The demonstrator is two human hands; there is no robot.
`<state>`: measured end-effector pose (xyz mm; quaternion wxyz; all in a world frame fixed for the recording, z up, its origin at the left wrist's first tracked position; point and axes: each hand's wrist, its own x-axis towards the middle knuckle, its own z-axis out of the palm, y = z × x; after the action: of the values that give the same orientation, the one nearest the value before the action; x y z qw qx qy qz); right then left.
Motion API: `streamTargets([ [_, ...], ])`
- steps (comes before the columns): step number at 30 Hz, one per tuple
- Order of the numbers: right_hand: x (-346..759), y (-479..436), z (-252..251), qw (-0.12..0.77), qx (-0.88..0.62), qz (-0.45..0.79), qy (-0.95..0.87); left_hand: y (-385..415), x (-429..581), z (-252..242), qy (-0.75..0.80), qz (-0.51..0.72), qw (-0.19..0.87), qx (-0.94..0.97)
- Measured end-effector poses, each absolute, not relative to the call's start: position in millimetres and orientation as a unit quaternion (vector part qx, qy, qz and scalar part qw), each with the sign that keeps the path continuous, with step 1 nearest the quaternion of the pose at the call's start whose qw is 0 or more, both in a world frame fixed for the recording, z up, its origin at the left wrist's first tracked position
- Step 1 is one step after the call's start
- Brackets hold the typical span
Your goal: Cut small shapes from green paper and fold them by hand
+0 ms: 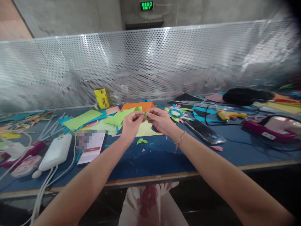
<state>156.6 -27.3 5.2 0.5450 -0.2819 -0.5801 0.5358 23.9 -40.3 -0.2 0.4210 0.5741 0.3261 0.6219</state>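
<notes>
My left hand (131, 124) and my right hand (159, 120) meet over the blue table (164, 157), fingers pinched together on a small green paper piece (145, 115). Under them lie a pale yellow sheet (146, 129) and light green sheets (117, 118). A small folded green scrap (141, 141) rests on the table just below the hands. A paper flower (176, 113) in blue, pink and yellow sits right of my right hand. A cord bracelet circles my right wrist.
A phone (204, 131) lies right of the flower, with a yellow glue gun (227, 115) and cables beyond. At left sit a white power bank (56, 152), a card (92, 146) and more coloured paper. A perforated metal screen (150, 62) backs the table.
</notes>
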Motion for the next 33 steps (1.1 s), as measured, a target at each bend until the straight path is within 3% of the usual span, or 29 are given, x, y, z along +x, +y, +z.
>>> streamTargets([
  [16,161,-23,1,0.552,-0.340,0.416,-0.637,-39,27,-3,0.332,0.614,0.498,0.514],
  [22,163,-23,3,0.514,-0.383,0.339,-0.688,-31,24,-7,0.339,0.590,0.510,0.526],
  [33,166,-16,-1,0.525,-0.353,0.413,-0.655,-25,21,-6,0.341,0.601,0.518,0.504],
])
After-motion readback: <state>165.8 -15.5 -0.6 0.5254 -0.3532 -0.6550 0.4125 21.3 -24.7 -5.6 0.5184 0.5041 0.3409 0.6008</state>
